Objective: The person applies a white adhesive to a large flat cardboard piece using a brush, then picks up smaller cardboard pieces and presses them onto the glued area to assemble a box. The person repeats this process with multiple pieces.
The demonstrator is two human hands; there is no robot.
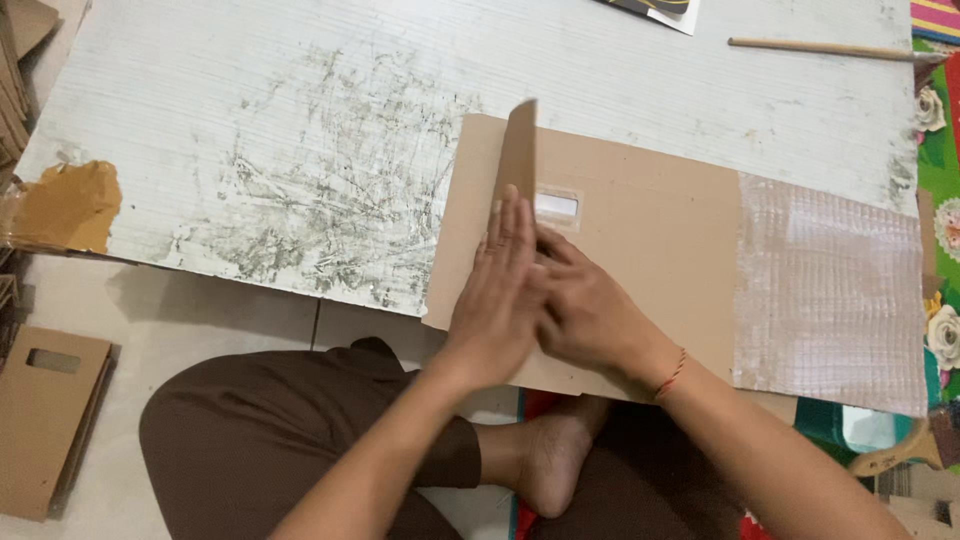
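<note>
Crossed legs (300,440) in dark brown trousers and a bare foot (555,465) lie closest, just below the near edge of the surface (300,120), a worn white board smeared with grey marks. Off its near left corner, on the floor, a small stack of cut card pieces (45,415) with a slot rests well apart from the hands, and a torn brown patch (65,205) clings to the left edge.

Moving right, the left hand (495,295) lies flat with fingers straight and together, pressed along the base of a raised flap (518,150) of the brown card (650,240). It clamps nothing; the palm and fingers only bear down on the fold line. The right hand (580,310) sits just beside it and partly under it, fingers spread flat on the card, holding the sheet down rather than gripping it.

The card lies at the near edge of the surface, its near side overhanging toward the lap, with a small window cutout (556,206) just beyond the fingertips. It looks thin, light and fairly stiff, likely to crease cleanly and to slide on the board unless pinned. Best hold is probably flat pressure beside the fold, or a pinch at the flap's free edge.

Further right, a pale woven sheet (830,300) overlaps the card's right end, and a thin stick (820,48) lies near the far right corner.
</note>
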